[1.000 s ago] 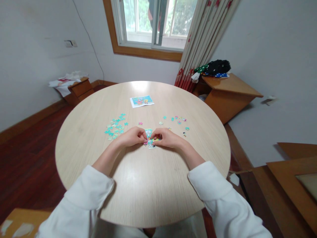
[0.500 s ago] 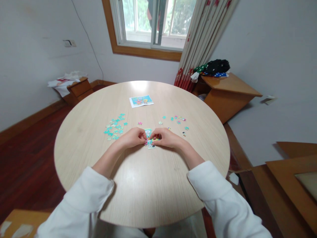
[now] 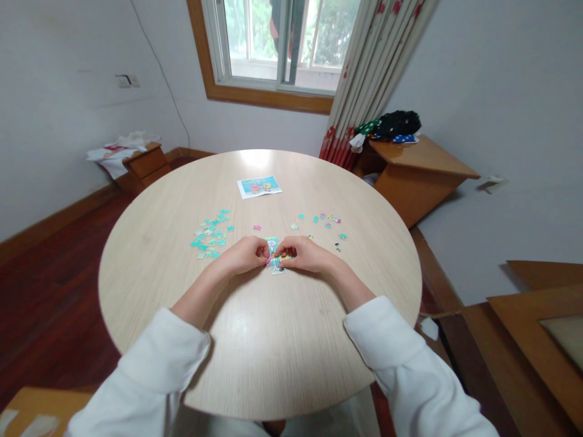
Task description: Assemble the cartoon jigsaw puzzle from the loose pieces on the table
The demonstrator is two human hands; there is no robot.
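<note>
A small joined patch of jigsaw puzzle (image 3: 275, 263) lies on the round table between my hands, partly covered by my fingers. My left hand (image 3: 248, 254) pinches at the patch's left edge, around a pink piece. At the right side, my right hand (image 3: 306, 254) has thumb and fingers closed on the patch near some yellow pieces. A heap of loose turquoise puzzle pieces (image 3: 209, 235) is spread left of my left hand. Beyond my hands lie a single pink piece (image 3: 257, 227) and a pale piece (image 3: 294, 226). Several scattered pieces (image 3: 328, 225) sit to the right.
A printed picture sheet (image 3: 259, 187) lies toward the far side of the round wooden table (image 3: 255, 358). Past the table's right edge stands a wooden cabinet (image 3: 423, 158) with cloths on it. A low wooden stand (image 3: 143, 159) with papers is at the left wall.
Both hands stay at the puzzle patch with almost the same grip. The whole view has shifted very slightly; the loose pieces have not moved on the table.
</note>
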